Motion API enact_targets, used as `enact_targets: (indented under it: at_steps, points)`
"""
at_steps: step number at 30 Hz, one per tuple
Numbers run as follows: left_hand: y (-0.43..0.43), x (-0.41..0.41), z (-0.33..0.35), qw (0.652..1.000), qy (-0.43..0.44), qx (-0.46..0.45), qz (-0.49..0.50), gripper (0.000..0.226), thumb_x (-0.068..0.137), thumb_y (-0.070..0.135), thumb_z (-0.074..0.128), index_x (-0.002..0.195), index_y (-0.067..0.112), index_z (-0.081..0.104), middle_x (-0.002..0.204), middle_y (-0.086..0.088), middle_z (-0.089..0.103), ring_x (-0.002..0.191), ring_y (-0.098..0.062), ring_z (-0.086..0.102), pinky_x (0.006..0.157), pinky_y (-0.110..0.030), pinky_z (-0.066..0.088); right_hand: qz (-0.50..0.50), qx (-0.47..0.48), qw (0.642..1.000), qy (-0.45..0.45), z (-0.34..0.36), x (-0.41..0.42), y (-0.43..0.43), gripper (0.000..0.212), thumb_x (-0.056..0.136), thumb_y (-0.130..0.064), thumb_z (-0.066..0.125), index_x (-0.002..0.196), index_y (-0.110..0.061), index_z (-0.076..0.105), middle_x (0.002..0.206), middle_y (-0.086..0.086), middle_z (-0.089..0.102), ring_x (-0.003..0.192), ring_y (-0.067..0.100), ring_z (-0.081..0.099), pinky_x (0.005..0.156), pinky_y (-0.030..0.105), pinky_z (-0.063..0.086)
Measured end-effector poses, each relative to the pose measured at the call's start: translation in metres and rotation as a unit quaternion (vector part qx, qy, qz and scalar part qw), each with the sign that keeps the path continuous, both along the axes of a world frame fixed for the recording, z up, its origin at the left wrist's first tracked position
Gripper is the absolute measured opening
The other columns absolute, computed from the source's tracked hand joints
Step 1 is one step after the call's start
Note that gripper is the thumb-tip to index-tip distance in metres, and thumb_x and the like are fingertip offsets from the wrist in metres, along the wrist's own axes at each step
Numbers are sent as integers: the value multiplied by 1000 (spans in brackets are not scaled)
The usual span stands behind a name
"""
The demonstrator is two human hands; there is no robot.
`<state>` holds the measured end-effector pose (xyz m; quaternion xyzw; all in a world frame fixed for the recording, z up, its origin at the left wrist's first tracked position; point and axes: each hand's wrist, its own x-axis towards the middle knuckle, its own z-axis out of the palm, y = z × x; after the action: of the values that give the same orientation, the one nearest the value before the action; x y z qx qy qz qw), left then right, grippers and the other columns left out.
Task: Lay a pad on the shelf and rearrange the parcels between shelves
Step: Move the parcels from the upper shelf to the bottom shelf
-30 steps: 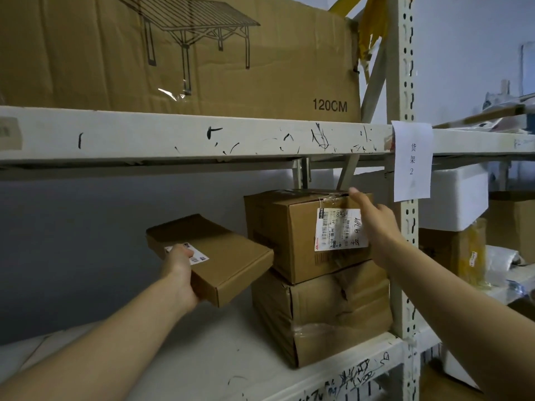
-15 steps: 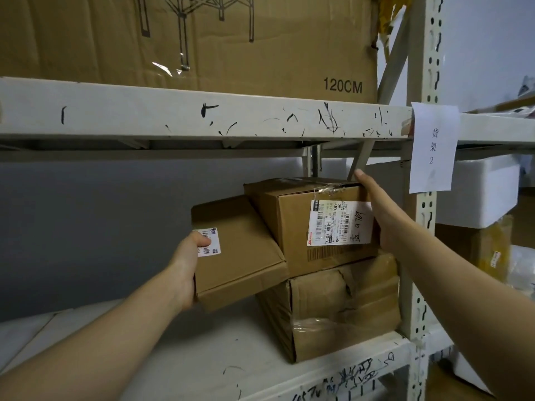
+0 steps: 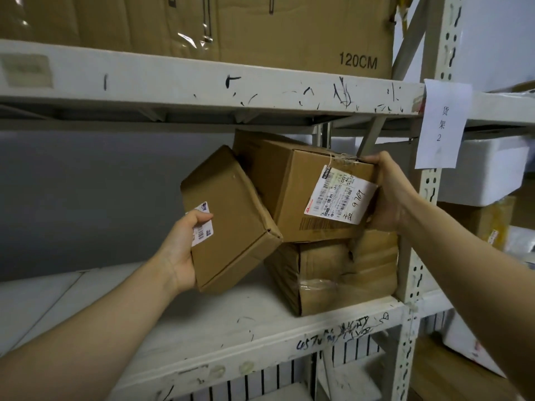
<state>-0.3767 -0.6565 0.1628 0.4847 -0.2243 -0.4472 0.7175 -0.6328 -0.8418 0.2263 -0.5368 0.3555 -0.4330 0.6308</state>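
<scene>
Parcels are sitting in both hands over the right end of the white middle shelf (image 3: pixel 202 328). The left hand (image 3: pixel 181 253) is gripping a flat cardboard parcel (image 3: pixel 234 227) by its near left corner, with the thumb lying across the small barcode sticker (image 3: pixel 202 227) and the fingers curling underneath. This parcel is hanging clear of the shelf, tilting steeply, and its right edge is leaning against the labelled box (image 3: pixel 289 192). The right hand (image 3: pixel 389 195) is clasping that box by its right side, fingers hooking over the top right edge beside the shipping label (image 3: pixel 340 195). The box is tipping, left end raised, its lower edge resting on a crushed taped carton (image 3: pixel 344 273) that is standing at the shelf's front right corner against the upright post (image 3: pixel 434 183). A paper sign (image 3: pixel 441 125) is hanging from the post.
</scene>
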Motion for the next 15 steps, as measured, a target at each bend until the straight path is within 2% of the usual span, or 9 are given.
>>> enact_targets:
  at_steps: [2,4,7,11,15]
  points:
    - [15,-1,-1,1000,14,-14,-17,22,88,35,59,94,16,70,79,-9,75,64,-27,72,61,-38,61,6,4,1000,-5,-3,2,18,54,76,-66,56,106,-22,68,114,6,76,103,28,67,83,44,49]
    - [22,-4,-3,999,27,-27,-20,26,88,35,58,101,16,70,83,-9,74,69,-27,71,62,-38,61,12,15,1000,-14,-8,3,28,69,75,-73,55,113,-18,71,113,9,76,107,33,66,92,52,47]
    - [41,-5,-5,998,39,-45,-24,32,89,33,57,114,16,68,88,-10,73,75,-27,70,62,-40,62,17,35,999,-18,-13,7,50,79,71,-86,53,113,-21,72,107,11,78,106,36,68,100,61,42]
    - [66,-3,-9,998,42,-48,-23,27,91,32,56,108,14,68,82,-11,74,68,-26,71,57,-38,61,-7,36,999,-2,-17,10,77,80,69,-81,57,122,-22,70,113,9,76,107,35,68,96,59,44]
    - [90,2,-18,999,29,-32,-21,28,89,28,57,110,14,66,84,-10,74,68,-25,71,61,-36,59,-39,18,999,5,-21,6,103,66,68,-76,56,108,-25,67,117,7,75,106,32,69,93,54,46]
